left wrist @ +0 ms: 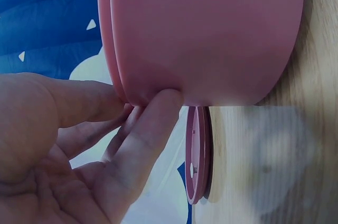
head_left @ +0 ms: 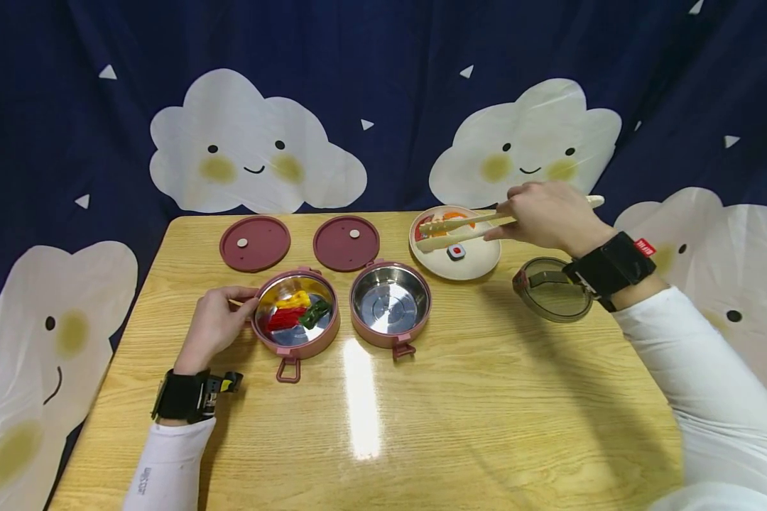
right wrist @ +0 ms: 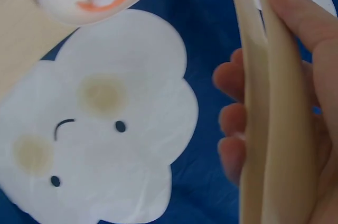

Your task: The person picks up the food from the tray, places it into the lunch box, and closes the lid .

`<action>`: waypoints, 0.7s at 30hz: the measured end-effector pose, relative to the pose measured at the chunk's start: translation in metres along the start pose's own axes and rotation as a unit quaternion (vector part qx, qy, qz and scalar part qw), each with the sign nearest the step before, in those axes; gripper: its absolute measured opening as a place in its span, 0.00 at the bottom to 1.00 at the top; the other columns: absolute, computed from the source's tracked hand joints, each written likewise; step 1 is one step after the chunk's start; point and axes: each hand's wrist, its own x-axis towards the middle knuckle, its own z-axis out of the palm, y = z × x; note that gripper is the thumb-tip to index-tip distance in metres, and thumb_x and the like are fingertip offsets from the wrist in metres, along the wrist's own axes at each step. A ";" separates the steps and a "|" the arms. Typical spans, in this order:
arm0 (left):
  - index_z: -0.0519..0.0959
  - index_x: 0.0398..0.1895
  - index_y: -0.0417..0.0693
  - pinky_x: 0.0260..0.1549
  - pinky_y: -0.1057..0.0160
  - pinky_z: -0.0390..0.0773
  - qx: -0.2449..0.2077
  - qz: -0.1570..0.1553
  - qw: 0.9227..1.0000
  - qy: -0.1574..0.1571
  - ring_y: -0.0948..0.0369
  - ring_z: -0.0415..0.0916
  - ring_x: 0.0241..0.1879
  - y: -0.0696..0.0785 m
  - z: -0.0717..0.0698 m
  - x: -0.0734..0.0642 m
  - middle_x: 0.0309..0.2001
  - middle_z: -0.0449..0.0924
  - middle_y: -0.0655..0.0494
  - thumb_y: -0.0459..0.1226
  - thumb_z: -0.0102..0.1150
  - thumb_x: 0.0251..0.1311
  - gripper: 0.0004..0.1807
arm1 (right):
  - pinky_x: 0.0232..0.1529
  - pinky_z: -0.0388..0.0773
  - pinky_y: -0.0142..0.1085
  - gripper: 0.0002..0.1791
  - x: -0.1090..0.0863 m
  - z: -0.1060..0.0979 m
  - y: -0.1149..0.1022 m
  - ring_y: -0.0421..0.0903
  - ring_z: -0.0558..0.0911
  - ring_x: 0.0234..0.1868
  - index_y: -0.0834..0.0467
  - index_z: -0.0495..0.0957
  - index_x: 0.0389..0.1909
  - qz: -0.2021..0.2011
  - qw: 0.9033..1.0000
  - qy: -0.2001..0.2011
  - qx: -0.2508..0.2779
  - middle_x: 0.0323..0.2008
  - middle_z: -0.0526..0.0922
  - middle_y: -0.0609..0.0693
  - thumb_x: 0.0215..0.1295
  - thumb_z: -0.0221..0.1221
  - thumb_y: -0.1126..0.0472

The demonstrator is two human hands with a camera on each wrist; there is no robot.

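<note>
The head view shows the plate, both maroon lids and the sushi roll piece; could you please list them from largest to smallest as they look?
1. Plate
2. Left maroon lid and right maroon lid: too alike to rank
3. Sushi roll piece

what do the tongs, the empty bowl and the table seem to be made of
Tongs: probably plastic, smooth and satin, judging by their even beige colour.
Empty bowl: shiny metal inside, perhaps steel, given its mirror-like reflections; its evenly pink, matte outside suggests plastic.
Table: wood or wood-look laminate, glossy, showing grain and a bright streak of glare.
</note>
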 end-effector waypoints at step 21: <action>0.85 0.57 0.36 0.23 0.68 0.68 0.004 0.004 1.000 0.005 0.57 0.72 0.29 0.000 -0.002 0.000 0.49 0.86 0.35 0.35 0.60 0.75 0.15 | 0.23 0.70 0.43 0.28 -0.023 0.019 0.028 0.46 0.71 0.21 0.50 0.85 0.22 0.130 0.982 -0.135 0.039 0.16 0.71 0.44 0.66 0.65 0.31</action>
